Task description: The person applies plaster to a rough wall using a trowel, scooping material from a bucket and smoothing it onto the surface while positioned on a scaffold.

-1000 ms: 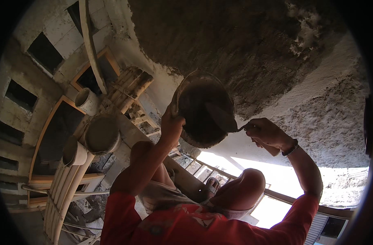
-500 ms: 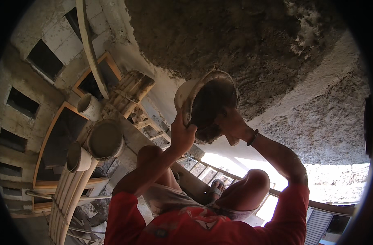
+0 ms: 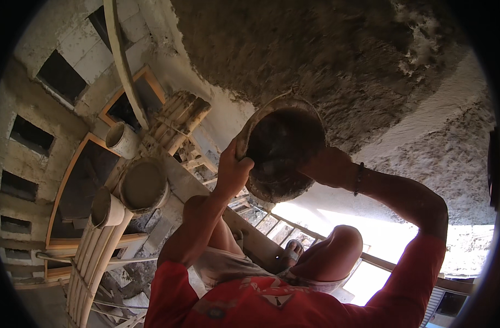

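A mortar-crusted bucket (image 3: 254, 123) is held up before me, tilted so its dark opening faces me. My left hand (image 3: 233, 172) grips the left side of its rim, thumb over the edge. My right hand (image 3: 332, 168) reaches in over the right side of the rim, closed, its fingertips lost in the shadow. The wooden-handled tool it held a moment earlier is hidden now. What lies inside the bucket is too dark to make out. Just beyond it is a wall surface (image 3: 315, 60) coated with rough, dark, damp-looking plaster.
To the left, a bucket of grey mix (image 3: 161, 199) and two smaller pails, an upper one (image 3: 127, 143) and a lower one (image 3: 116, 212), stand by bundled bamboo poles (image 3: 94, 262). A long pole (image 3: 121, 65) leans above them. My knees are bent beneath the bucket, over a plank (image 3: 250, 240).
The bucket has turned its opening more toward me and shifted slightly right. My right hand and elbow have moved right, and the wooden handle below that hand has gone from sight.
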Available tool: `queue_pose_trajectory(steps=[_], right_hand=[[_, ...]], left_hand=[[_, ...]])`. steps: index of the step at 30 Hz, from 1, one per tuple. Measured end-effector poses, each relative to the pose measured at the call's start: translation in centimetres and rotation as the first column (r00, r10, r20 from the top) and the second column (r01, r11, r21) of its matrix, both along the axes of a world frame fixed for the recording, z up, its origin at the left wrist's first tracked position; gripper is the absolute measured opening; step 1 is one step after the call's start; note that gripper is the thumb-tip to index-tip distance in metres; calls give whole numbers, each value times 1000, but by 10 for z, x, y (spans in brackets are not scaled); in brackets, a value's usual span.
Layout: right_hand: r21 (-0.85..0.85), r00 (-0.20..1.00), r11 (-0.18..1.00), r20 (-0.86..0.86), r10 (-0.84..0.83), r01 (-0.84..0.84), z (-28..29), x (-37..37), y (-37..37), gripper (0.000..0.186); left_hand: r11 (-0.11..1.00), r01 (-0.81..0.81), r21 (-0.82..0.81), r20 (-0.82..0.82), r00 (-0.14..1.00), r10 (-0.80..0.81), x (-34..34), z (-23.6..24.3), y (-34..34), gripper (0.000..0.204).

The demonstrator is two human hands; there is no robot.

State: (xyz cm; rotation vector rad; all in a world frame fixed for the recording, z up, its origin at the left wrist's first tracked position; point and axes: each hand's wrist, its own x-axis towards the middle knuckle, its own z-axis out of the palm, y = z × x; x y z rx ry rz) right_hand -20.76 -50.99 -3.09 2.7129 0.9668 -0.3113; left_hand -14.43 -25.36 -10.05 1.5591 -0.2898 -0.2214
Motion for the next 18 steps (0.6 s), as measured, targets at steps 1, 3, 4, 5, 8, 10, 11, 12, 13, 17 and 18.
queue_pose_trajectory(steps=[1, 3, 4, 5, 8, 10, 11, 12, 13, 17, 18], right_hand=[[25, 995, 999, 94, -35, 33, 5, -1, -6, 29], [83, 954, 991, 276, -120, 101, 13, -5, -16, 30], [48, 923, 975, 314, -220, 216, 17, 0, -7, 32], [100, 928, 979, 315, -200, 178, 2, 0, -8, 31], [118, 946, 985, 286, -156, 127, -40, -1, -14, 30], [6, 977, 987, 140, -158, 159, -50, -23, -3, 30], [5, 986, 989, 77, -151, 151, -48, -26, -8, 28], [13, 990, 990, 17, -143, 143, -29, -27, -7, 27], [32, 992, 992, -31, -121, 122, -11, -23, -4, 25], [96, 908, 960, 313, -278, 261, 14, 5, 7, 25], [172, 929, 949, 219, -298, 264, 4, 13, 6, 23]], left_hand=[[1000, -2, 6, 12, 1000, 2, 0, -3, 0, 53], [1000, 3, 18, 36, 999, -4, -2, -7, -2, 53], [1000, -4, 18, 63, 998, 2, -3, -8, -5, 53], [1000, -11, 18, 90, 996, 9, -4, -7, -7, 54], [999, -35, -14, 77, 996, 36, 1, -8, -14, 54], [998, -62, -33, 41, 997, 63, 0, -14, -16, 54], [996, -73, -51, 40, 996, 75, 1, -16, -19, 53], [995, -83, -62, 46, 995, 86, 2, -15, -19, 53], [994, -93, -59, 44, 995, 95, 3, -14, -13, 53], [999, -45, 2, 21, 999, 45, -4, -7, -12, 53], [999, -21, 35, 25, 999, 20, -5, -2, -13, 53]])
